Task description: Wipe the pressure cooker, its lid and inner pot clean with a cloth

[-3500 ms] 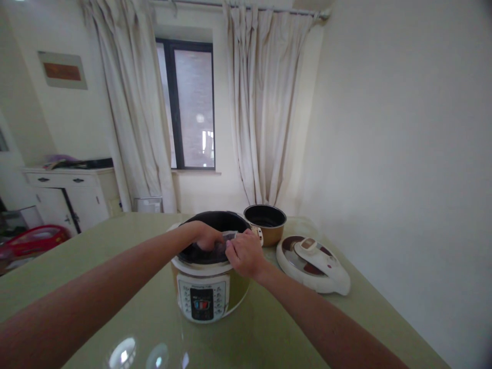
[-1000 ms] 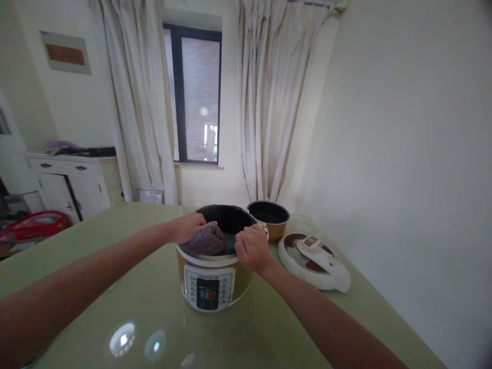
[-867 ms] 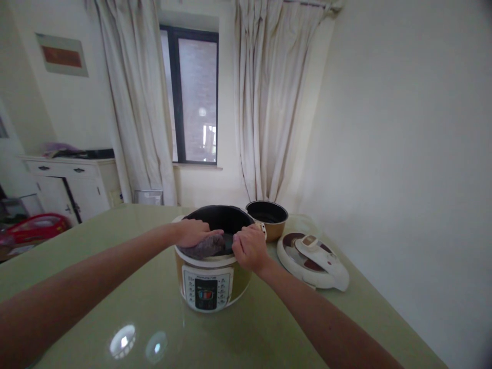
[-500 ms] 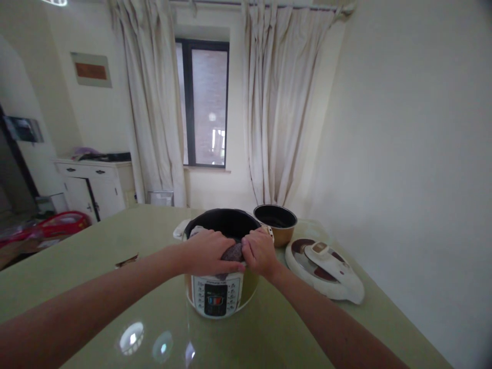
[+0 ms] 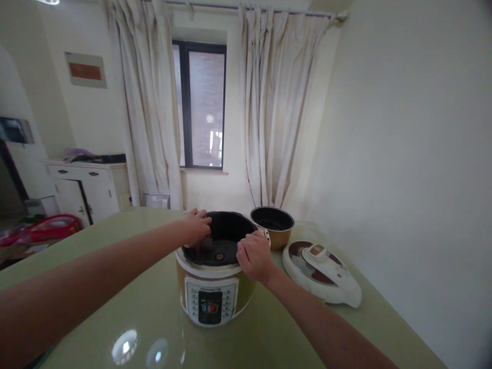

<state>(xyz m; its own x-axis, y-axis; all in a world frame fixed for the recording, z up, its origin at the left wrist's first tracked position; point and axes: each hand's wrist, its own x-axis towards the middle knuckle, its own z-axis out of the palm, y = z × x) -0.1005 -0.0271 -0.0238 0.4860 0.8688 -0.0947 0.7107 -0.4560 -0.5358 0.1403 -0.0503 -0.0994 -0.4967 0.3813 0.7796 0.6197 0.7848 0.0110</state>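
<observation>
An electric pressure cooker stands upright with its top uncovered, its dark inside showing a small round spot at the bottom. My left hand lies over the cooker's left rim, fingers bent down toward the inner wall; what is under them is hidden. Curled around the right rim beside the white side handle is my right hand. No cloth can be made out now. Behind the cooker to the right sits a gold inner pot with a black interior. The white and brown lid rests on the tabletop.
The glossy pale green table carries these things and meets the wall on the right. Behind it are a window and curtains. A white cabinet and a red basket stand at far left.
My left hand has moved from the cooker's front rim to its left rim. The greyish cloth under it has gone from sight. My right hand stays on the right rim; the view has shifted slightly.
</observation>
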